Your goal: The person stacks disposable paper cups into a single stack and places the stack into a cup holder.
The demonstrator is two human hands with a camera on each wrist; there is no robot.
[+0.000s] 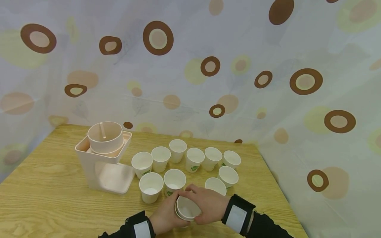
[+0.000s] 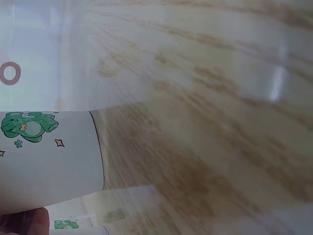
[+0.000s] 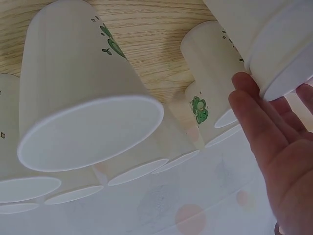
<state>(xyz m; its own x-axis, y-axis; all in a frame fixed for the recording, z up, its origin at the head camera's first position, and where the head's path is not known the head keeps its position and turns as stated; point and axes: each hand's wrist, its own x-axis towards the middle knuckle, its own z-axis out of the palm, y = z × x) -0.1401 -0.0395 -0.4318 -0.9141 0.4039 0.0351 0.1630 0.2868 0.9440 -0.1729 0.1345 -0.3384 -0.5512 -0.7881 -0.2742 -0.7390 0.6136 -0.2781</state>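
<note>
Nested paper cups [image 1: 189,207] between your two hands, toward the near side of the wooden table [image 1: 53,172], well in from its right edge. Left hand [image 1: 166,215] curls round the wall from the left; right hand [image 1: 209,203] pinches at the rim, thumb and fingers on either side of the mouth.

Handling, as judged: very light, thin-walled, smooth. Squeeze hard and the walls will likely buckle; the rolled rim should be stiffest. Support the outer cup low, take the inner one by its rim; nested walls may cling. Keep your elbows and knuckles off the standing cups [image 1: 150,186]; a light knock could tip them. Pale dispenser-like stand [image 1: 92,162] is well apart, toward the table's far left corner.

Hard to make out: you can't count the nest beyond its top rims, and its base is mostly hidden. Table's near edge is cut off. Left wrist view catches little of your left hand; grip pressure can't be told.
</note>
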